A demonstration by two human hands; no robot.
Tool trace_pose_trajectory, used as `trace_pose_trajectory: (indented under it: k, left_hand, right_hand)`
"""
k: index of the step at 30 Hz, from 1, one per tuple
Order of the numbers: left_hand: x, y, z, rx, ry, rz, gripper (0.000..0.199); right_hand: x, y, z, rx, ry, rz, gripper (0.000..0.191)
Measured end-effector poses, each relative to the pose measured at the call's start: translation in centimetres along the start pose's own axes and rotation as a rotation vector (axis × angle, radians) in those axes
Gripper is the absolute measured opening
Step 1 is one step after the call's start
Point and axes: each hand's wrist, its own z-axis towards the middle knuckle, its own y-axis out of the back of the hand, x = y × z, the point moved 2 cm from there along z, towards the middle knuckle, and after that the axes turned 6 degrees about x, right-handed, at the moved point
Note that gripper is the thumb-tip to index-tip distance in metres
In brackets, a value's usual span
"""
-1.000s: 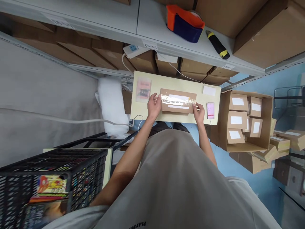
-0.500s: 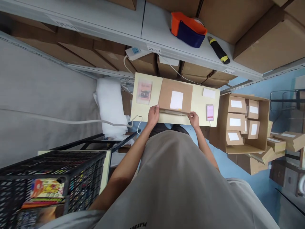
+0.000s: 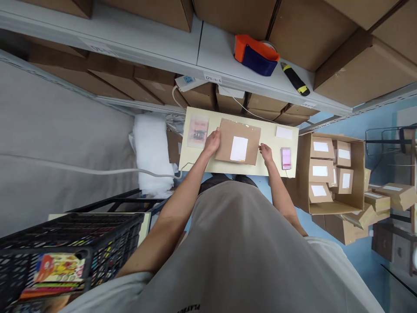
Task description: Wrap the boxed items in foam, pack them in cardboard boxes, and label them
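Note:
A closed brown cardboard box (image 3: 224,139) with a white label (image 3: 239,148) on top sits slightly turned on the pale yellow table (image 3: 270,167). Gripping its left side is my left hand (image 3: 213,142), thumb near the upper left corner and other fingers partly hidden. At the right side my right hand (image 3: 266,153) has its fingers bent, their tips against the box's edge. Left of the box lies a flat plastic-wrapped item (image 3: 197,131) with a pink and dark print. To the right are a phone (image 3: 286,158) with a lit screen and a white slip (image 3: 284,132).
An orange and navy tape dispenser (image 3: 257,54) and a black-yellow cutter (image 3: 295,79) lie on the shelf (image 3: 216,48) above. A large open carton (image 3: 358,178) of labelled boxes stands right. White wrapping (image 3: 153,154), a cable (image 3: 127,169) and a black crate (image 3: 114,237) are on the left.
The box has turned slightly and shifted toward me. My left hand moved up from its front left corner to its left side; my right hand moved from the front right corner to the right side.

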Motion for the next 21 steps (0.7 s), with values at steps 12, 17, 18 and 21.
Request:
trace_pose_trajectory:
  k: [12,17,18,21]
  left_hand:
    - [0.7,2.6,-5.5,0.004,0.074,-0.314,0.082]
    - [1.4,2.4,-5.6,0.085,0.144,-0.186,0.065]
    - [1.3,2.4,-5.4,0.090,0.136,-0.152,0.062]
    - [0.5,2.5,-4.6,0.098,0.107,-0.048,0.068]
  right_hand:
    - [1.1,1.4,-5.3,0.030,0.109,0.093,0.074]
    - [1.0,0.3,-4.8,0.049,0.050,0.036,0.071]
    - [1.3,0.1,-4.5,0.044,0.061,0.008,0.071]
    - [2.5,-0.6,-3.8,0.026,0.088,-0.086,0.072]
